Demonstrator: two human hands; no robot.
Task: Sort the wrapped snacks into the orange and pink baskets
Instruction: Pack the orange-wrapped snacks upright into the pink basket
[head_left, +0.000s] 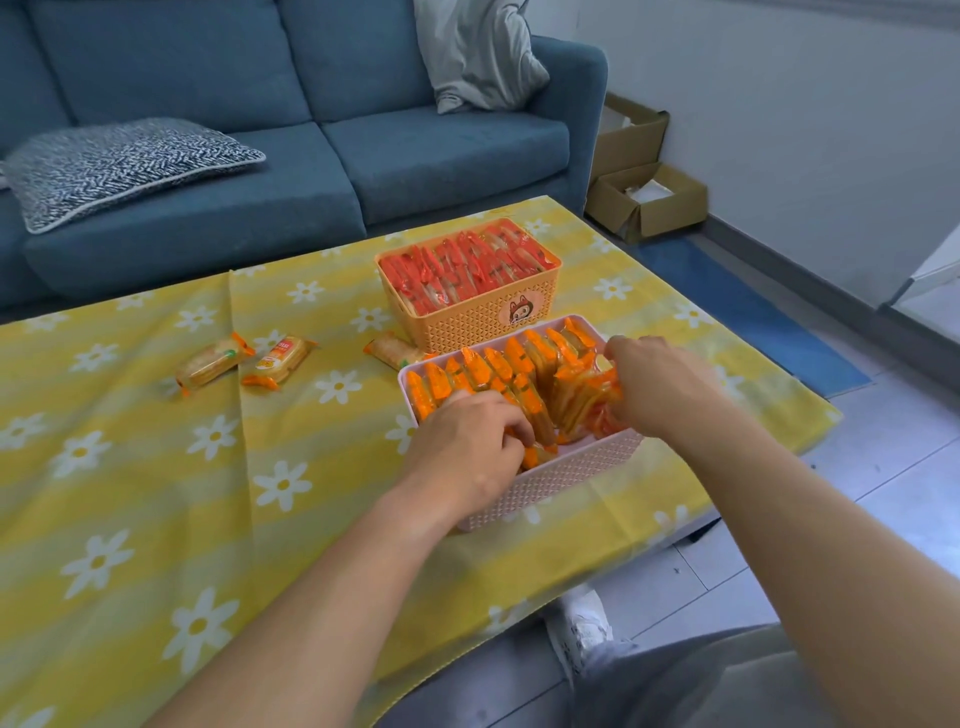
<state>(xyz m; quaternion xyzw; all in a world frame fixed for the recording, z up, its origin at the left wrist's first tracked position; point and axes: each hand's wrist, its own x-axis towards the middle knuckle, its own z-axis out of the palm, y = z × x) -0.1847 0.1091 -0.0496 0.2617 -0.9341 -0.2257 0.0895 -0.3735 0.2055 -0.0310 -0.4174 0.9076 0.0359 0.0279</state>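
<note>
**Both hands in the pink basket, three packets loose on the cloth**

Hidden first. Left hand (467, 441), centre frame: fingers curl down among the orange-wrapped snacks (498, 366), tips buried, so whether they pinch a packet I cannot tell. Right hand (657, 384), right of centre: fingers closed round a bunch of upright packets (587, 402) at the basket's right end, fingertips out of sight behind the wrappers. The near wall of the pink basket (550, 480) is partly covered by the left wrist. Print on the wrappers too small to read.

Pink basket sits at the bench's right side, snacks standing on edge in a row. Touching or just behind it, upper centre, the orange basket (467, 322), packed with red-wrapped snacks (467, 270); small cartoon sticker on its front.

Three loose packets on the yellow daisy cloth (156, 493): two left of centre (213, 364) (278, 361), one (395, 351) tucked against the baskets, its right end hidden behind the pink rim.

Around: blue sofa (363, 156) along the top, patterned cushion (119, 166) upper left, grey cushion (478, 52) cut off by the top edge, open cardboard boxes (649, 202) upper right.
</note>
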